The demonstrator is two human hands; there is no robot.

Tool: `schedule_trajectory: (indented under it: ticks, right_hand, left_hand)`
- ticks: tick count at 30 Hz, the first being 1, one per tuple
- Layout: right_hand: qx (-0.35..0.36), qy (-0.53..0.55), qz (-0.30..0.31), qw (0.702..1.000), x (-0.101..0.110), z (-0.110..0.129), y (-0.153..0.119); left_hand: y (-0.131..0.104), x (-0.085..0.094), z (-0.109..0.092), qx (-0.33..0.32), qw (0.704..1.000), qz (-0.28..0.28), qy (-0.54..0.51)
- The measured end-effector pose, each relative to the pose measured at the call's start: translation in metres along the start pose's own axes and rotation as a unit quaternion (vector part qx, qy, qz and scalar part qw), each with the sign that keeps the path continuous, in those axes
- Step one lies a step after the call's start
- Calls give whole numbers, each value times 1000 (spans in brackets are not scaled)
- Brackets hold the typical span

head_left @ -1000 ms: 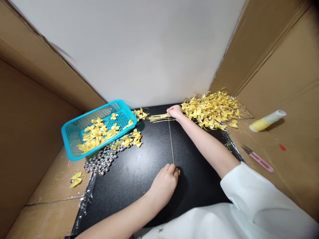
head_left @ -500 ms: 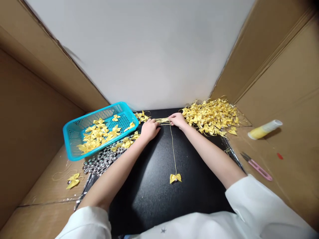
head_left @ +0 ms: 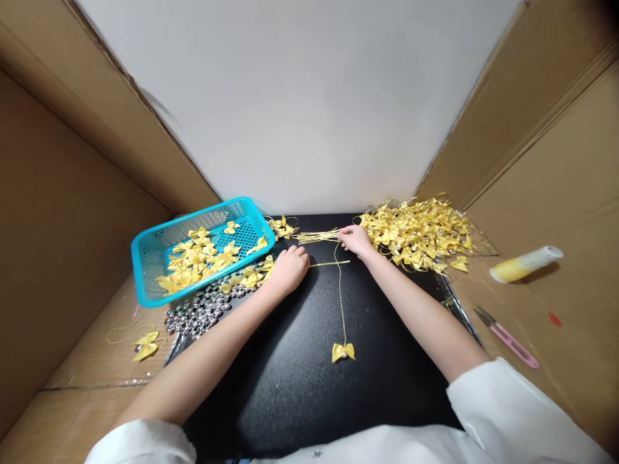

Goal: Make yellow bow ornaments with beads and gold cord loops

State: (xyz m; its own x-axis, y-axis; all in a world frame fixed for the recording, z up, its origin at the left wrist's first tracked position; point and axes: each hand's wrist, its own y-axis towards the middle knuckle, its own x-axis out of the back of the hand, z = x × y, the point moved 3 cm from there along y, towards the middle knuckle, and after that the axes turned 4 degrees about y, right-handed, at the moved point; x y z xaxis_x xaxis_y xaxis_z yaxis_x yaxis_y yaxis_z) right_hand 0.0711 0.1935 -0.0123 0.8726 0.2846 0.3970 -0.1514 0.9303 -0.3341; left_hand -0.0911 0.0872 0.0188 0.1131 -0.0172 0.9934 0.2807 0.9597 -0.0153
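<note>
My left hand [head_left: 291,267] is closed on one end of a yellow cord [head_left: 329,263], which sticks out to the right over the black board [head_left: 309,335]. My right hand [head_left: 355,240] is pinched at the right end of a bundle of yellow cords [head_left: 316,237]. From beside its fingers a thin string [head_left: 341,296] runs down to a yellow bow [head_left: 343,352] with a small bead, lying on the board. To the right of that hand is a large heap of yellow bows [head_left: 418,232] with looped strings.
A blue basket [head_left: 140,274] holding bows stands at the left, above silver beads [head_left: 200,312]. Another bow [head_left: 146,346] lies on cardboard at left. Pink-handled snips [head_left: 512,343] and a yellow-and-white roll [head_left: 525,264] lie at right. Cardboard walls stand on both sides.
My left hand has moved off the cord bundle, toward me, with a single cord drawn away from it. The right hand stays near the bundle's right end. The view has shifted slightly.
</note>
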Motion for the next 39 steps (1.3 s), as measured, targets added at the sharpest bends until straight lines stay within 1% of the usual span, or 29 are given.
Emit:
schedule_trajectory:
  ticks: [5, 9, 12, 14, 18, 20, 22, 24, 27, 28, 30, 34, 37, 39]
  right_hand:
    - [19, -71, -36, 997, -1, 1, 7]
    - [47, -117, -55, 990, -2, 5, 8]
    - [71, -144, -62, 985, -4, 7, 8]
    - [87, -161, -67, 981, -5, 7, 8]
    - [128, -197, -86, 968, -4, 11, 2]
    - [165, -216, -96, 957, -4, 15, -10]
    - [214, -238, -85, 944, -7, 19, -27]
    - [272, -263, -30, 925, -16, 22, -50]
    - [349, -309, 101, 879, -36, 23, -86]
    - [363, -328, 130, 862, -42, 22, -96]
    - [376, -365, 161, 837, -50, 20, -111]
    - [385, -418, 173, 805, -61, 16, -127]
    - [400, -437, 169, 787, -72, 12, -134]
    - [414, -444, 162, 778, -81, 9, -138]
  left_hand:
    - [-64, -5, -21, 25, 999, 25, 38]
    - [-111, -9, -29, 69, 995, 36, 55]
    - [-142, -12, -29, 102, 992, 39, 63]
    - [-160, -13, -26, 127, 989, 29, 65]
    - [-184, -15, -16, 163, 985, 1, 60]
    - [-188, -15, -10, 166, 985, -11, 50]
    - [-188, -13, -5, 158, 987, -25, 24]
    - [-183, -9, -1, 146, 989, -39, -5]
    - [-172, -1, 1, 136, 989, -45, -23]
    - [-168, 1, 1, 134, 990, -44, -25]
    - [-160, 3, -2, 132, 990, -41, -29]
    - [-146, 0, -10, 123, 991, -31, -33]
    - [-136, -5, -15, 113, 992, -30, -40]
    - [-132, -5, -14, 109, 993, -30, -44]
